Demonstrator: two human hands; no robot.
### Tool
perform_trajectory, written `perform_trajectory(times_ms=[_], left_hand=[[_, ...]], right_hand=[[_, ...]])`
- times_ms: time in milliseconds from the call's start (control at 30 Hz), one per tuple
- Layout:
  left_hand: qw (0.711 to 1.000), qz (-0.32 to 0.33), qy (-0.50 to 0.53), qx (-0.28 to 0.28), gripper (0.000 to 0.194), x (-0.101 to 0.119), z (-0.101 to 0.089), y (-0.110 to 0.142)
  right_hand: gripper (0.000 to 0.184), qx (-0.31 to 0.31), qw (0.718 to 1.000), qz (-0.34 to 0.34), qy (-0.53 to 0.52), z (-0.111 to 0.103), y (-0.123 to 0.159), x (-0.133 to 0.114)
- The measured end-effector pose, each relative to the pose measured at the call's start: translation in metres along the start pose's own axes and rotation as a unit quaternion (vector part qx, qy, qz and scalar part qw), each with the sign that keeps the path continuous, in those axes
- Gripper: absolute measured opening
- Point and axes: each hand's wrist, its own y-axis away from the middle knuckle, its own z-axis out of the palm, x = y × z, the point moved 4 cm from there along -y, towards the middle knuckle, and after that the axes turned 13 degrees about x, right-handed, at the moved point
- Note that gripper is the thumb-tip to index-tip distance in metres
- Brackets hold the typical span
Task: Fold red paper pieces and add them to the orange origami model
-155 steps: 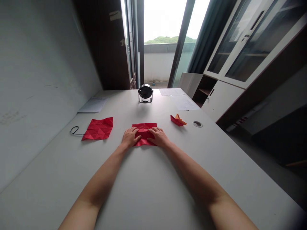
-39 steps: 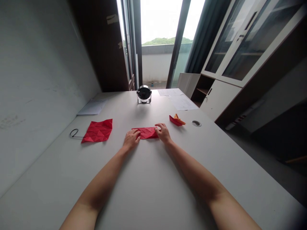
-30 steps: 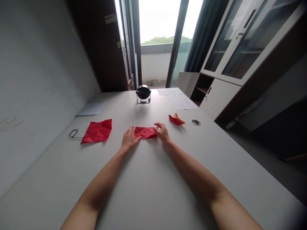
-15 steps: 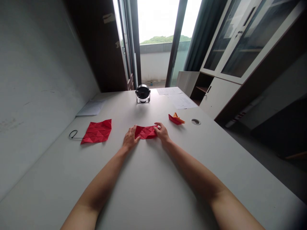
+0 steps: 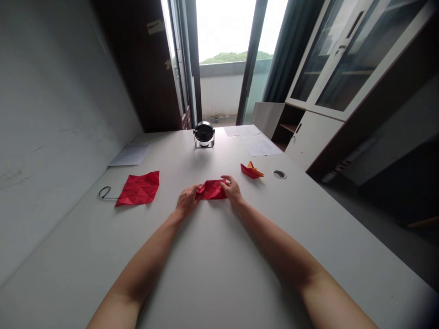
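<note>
The folded red paper (image 5: 214, 190) lies in front of you near the middle of the white table (image 5: 206, 269), creased across its face, its left end bunched and turned up. Your left hand (image 5: 188, 199) is clamped on that end, knuckles bent, back of the hand upward, fingertips meeting the paper's edge. Your right hand (image 5: 233, 188) is closed about the other end, one fingertip pressing the far corner while another finger arches just past the edge (the underside of either grip is hidden from you). Both wrists are low, and your bare forearms run inward from the lower corners, elbows slightly bent. To your left, well apart, a creased red sheet (image 5: 138, 188) lies open, with a black cable loop (image 5: 104, 192) reaching its edge. To your right sits a red-and-orange folded boat (image 5: 252, 171), near a round table hole (image 5: 280, 174). Farther off stands a round black-and-silver device (image 5: 204, 133).
</note>
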Motion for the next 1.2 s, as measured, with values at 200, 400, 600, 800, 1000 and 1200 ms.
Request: perform_trajectory(times_ms=[200, 400, 600, 800, 1000, 1200], left_hand=[[0.999, 0.001, -0.004, -0.037, 0.028, -0.001, 0.004, 0.002], [0.992, 0.05, -0.001, -0.114, 0.049, -0.001, 0.016, 0.003], [0.98, 0.057, -0.036, -0.186, 0.067, -0.005, 0.031, 0.011], [0.993, 0.019, -0.008, -0.117, 0.066, -0.005, 0.03, 0.01], [0.991, -0.07, 0.112, 0.025, 0.045, -0.013, 0.011, -0.001], [0.935, -0.149, 0.322, 0.022, 0.045, -0.021, 0.013, -0.001]], right_hand=[[0.039, -0.001, 1.0, 0.013, -0.028, 0.002, -0.004, 0.009], [0.042, -0.006, 0.996, 0.051, -0.074, 0.003, -0.002, 0.008], [0.031, -0.028, 0.999, 0.003, -0.046, 0.004, 0.001, -0.001], [0.027, -0.062, 0.996, -0.041, -0.056, 0.008, 0.002, -0.004], [0.028, -0.078, 0.987, 0.0, -0.141, 0.011, 0.003, -0.002], [0.031, -0.1, 0.964, 0.074, -0.237, 0.011, 0.006, -0.007]])
